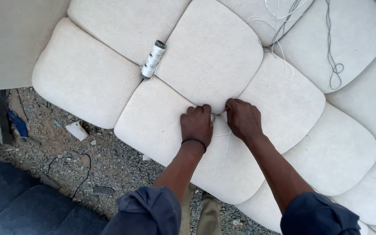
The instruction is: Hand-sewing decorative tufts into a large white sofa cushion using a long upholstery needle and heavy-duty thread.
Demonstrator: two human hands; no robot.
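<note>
Left hand [196, 124] and right hand [243, 118] pinch white thread [228, 141] with fingers pressed together at the tufted cushion [209, 52] seam junction (spool [152, 59] lies well apart). Risk: overtension likely snaps thread.

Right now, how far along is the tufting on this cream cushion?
Looks done: most seams between the puffed panels of the cream cushion are pulled in. In hand: left hand and right hand press into one junction, white thread trailing from it. Left: loose threads up top; thread spool unused.
</note>
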